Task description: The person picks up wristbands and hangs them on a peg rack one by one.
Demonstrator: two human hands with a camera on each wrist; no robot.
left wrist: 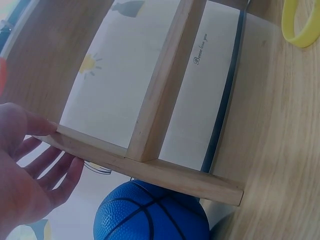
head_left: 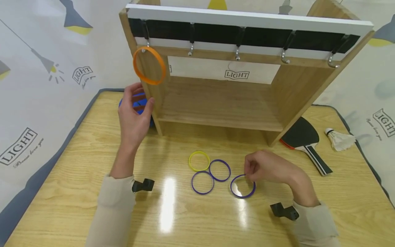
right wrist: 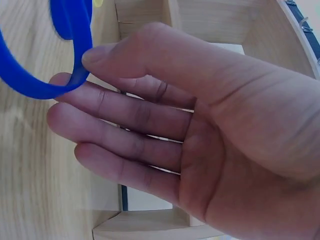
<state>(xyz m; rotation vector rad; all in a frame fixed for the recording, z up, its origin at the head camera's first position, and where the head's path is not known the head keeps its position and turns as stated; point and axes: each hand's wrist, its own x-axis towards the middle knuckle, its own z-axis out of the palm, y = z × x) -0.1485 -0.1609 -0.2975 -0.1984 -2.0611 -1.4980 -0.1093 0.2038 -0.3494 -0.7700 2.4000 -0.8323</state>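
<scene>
My left hand point(head_left: 134, 115) holds the left side panel of a wooden hook rack point(head_left: 216, 101), thumb on one face and fingers on the other in the left wrist view. Between thumb and forefinger, my right hand point(head_left: 273, 168) pinches a blue-purple silicone wristband point(right wrist: 42, 91), its loop tilted close over the table. To its left lie a yellow wristband point(head_left: 189, 164) and two purple wristbands, one nearer point(head_left: 202, 193) and one farther point(head_left: 229, 171). An orange wristband point(head_left: 163, 70) hangs from the leftmost metal hook point(head_left: 147, 44).
Several more hooks line the rack's black-and-white front bar point(head_left: 216, 33). Beyond the left panel sits a blue ball point(left wrist: 150, 215). A black table tennis paddle point(head_left: 302, 133) lies by the right panel, with a white shuttlecock point(head_left: 340, 140) farther right. Patterned fabric point(head_left: 37, 103) surrounds the table.
</scene>
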